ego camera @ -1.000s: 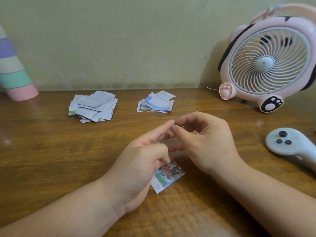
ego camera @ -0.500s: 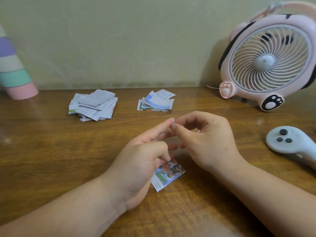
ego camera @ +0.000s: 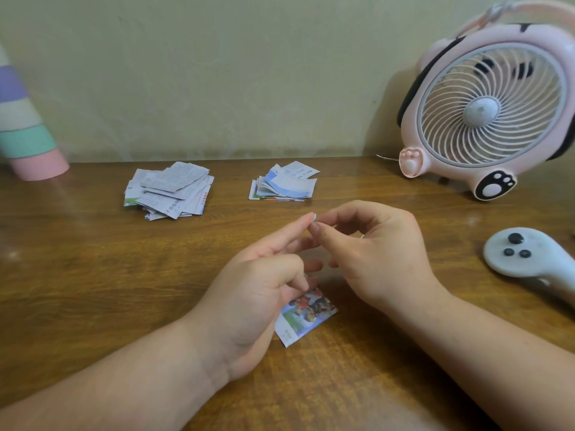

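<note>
My left hand [ego camera: 261, 293] and my right hand [ego camera: 376, 253] meet over the middle of the wooden table [ego camera: 93, 275]. A tiny white paper edge [ego camera: 314, 217] shows where my left forefinger tip meets my right thumb and forefinger, which pinch it. Below, a small paper piece with a colourful picture [ego camera: 306, 317] sticks out from under my left hand, whose thumb and curled fingers close on its top edge. I cannot tell whether the white edge belongs to that piece.
Two piles of cut paper pieces lie near the wall: a grey-printed pile [ego camera: 169, 189] and a smaller blue-white pile [ego camera: 284, 183]. A pink fan [ego camera: 488, 110] stands at the back right, a white controller [ego camera: 529, 253] lies at the right, and a pastel striped object [ego camera: 26, 135] stands far left.
</note>
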Motion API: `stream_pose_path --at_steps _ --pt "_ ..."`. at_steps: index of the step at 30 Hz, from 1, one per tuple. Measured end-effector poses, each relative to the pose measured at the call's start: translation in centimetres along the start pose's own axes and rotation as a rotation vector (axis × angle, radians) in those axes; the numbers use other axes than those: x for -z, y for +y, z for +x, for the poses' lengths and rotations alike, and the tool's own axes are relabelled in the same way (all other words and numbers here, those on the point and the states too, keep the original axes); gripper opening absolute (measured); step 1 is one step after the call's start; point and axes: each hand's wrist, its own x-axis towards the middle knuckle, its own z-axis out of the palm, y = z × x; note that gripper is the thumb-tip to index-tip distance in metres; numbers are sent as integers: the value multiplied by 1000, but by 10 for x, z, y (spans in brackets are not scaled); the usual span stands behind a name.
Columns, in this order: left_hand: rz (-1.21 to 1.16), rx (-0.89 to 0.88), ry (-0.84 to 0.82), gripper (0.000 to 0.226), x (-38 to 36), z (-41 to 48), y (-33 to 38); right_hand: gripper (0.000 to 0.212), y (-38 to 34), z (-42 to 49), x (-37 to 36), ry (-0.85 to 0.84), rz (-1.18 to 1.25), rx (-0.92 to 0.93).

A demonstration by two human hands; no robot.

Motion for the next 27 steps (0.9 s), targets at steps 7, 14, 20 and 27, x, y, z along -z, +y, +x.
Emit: stream_pose_path --at_steps 7,14,20,27 --pt "-41 -5 -8 78 -1 0 2 15 2 0 -2 16 25 23" --pt "-58 -6 -8 78 -2 0 2 14 0 0 -1 8 16 18" --pt "-71 -4 -6 78 -2 0 2 11 2 -1 -1 16 19 22" --pt "-99 5 2 76 -1 2 1 15 1 -1 -2 27 22 22"
